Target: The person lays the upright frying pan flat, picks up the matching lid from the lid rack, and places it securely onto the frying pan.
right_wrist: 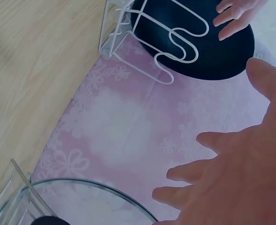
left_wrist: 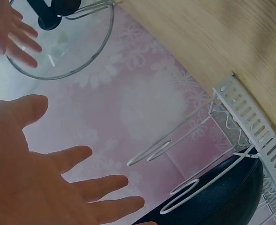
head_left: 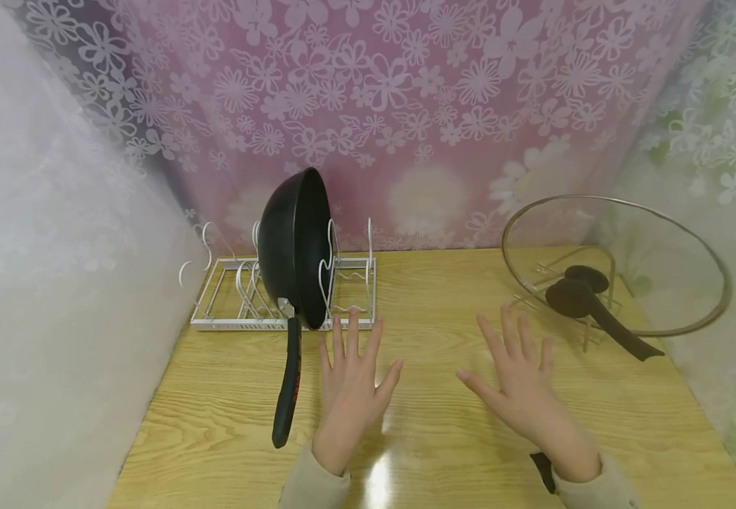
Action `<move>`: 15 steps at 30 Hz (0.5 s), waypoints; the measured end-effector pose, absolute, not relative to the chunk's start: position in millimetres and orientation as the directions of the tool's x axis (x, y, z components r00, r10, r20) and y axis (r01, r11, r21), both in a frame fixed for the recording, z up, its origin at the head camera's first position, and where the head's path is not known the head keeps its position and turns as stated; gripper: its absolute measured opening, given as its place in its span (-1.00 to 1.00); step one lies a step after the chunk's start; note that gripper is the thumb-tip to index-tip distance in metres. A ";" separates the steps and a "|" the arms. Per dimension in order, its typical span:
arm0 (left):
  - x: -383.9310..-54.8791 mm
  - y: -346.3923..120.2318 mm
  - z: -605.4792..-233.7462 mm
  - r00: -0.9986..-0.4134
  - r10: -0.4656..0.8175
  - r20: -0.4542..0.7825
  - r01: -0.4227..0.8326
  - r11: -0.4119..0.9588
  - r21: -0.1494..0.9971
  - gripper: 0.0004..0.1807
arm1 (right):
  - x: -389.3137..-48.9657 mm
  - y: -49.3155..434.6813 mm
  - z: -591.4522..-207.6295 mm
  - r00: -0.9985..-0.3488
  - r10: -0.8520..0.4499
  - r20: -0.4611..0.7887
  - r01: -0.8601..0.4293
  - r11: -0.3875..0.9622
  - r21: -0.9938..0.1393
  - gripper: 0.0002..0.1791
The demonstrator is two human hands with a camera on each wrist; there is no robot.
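I've got both hands up over the table (head_left: 431,346), fingers spread wide and nothing in either grip; the left hand (head_left: 350,392) hangs near the front of the white rack (head_left: 234,325), the right hand (head_left: 523,396) well apart from it, nearer the glass lid (head_left: 647,272); the black pan (head_left: 278,240) stands on edge between the rack's hoops, hollow side to the right, its handle (head_left: 288,385) jutting out beyond the front rail; that's what I'd watch, as a sleeve or left wrist catching the handle could twist the pan and drag the light-looking rack with it; over on the right the lid leans at a wire stand (head_left: 587,336), and I can't tell how firmly it sits; a knock on its dark grip (head_left: 622,329) could, I reckon, roll or tip the glass
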State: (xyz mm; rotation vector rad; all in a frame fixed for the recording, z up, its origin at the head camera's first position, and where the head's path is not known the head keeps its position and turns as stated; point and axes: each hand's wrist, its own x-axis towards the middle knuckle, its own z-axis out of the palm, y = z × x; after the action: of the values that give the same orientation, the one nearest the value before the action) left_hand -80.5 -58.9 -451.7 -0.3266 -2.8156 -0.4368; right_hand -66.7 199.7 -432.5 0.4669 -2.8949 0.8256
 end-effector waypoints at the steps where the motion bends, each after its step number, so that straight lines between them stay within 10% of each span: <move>1: -80.4 -59.4 -452.3 -0.938 0.178 0.297 0.260 0.929 0.264 -0.23 | -66.9 198.6 -433.0 -0.949 -0.266 0.169 -0.315 0.800 -0.511 -0.06; 15: -78.1 -67.3 -453.2 -0.929 0.150 0.337 0.267 0.904 0.334 -0.27 | -67.9 188.1 -433.3 -0.946 -0.293 0.142 -0.310 0.682 -0.662 -0.06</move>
State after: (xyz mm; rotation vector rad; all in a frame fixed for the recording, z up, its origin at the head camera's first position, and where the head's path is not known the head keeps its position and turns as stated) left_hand -78.1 -67.3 -453.2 -0.3105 -2.7629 -0.5466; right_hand -67.9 188.1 -433.3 0.5128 -2.8591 1.1319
